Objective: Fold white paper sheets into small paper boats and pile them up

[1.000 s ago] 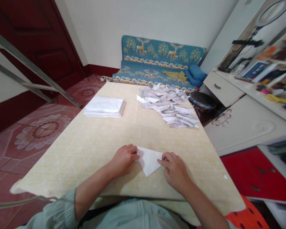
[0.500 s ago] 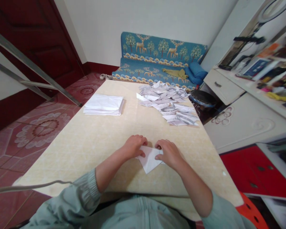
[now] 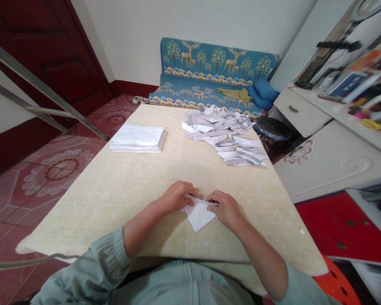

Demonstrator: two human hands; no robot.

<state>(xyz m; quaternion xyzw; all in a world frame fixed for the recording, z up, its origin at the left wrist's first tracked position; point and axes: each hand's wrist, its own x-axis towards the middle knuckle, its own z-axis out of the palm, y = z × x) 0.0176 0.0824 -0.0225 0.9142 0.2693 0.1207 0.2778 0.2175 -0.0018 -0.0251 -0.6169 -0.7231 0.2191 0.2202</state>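
A white sheet of paper (image 3: 198, 216), folded to a triangle whose tip points at me, is low over the near part of the table. My left hand (image 3: 179, 196) pinches its upper left corner between thumb and fingers. On the opposite corner, my right hand (image 3: 226, 207) has thumb and fingers closed on the paper's upper right edge. Farther back on the left lies a neat stack of white paper (image 3: 137, 137). At the back right is a loose heap of folded paper pieces (image 3: 220, 127).
The table (image 3: 139, 182) has a cream patterned cloth. Beyond it stands a blue sofa (image 3: 190, 78) with deer on its cover. A dark round stool (image 3: 272, 128) and a white cabinet (image 3: 333, 156) flank the right side. Metal bars (image 3: 47, 84) slant at the left.
The fingers of my right hand have curled tighter onto the paper's right corner. My left hand stays almost in place. The view has shifted slightly.
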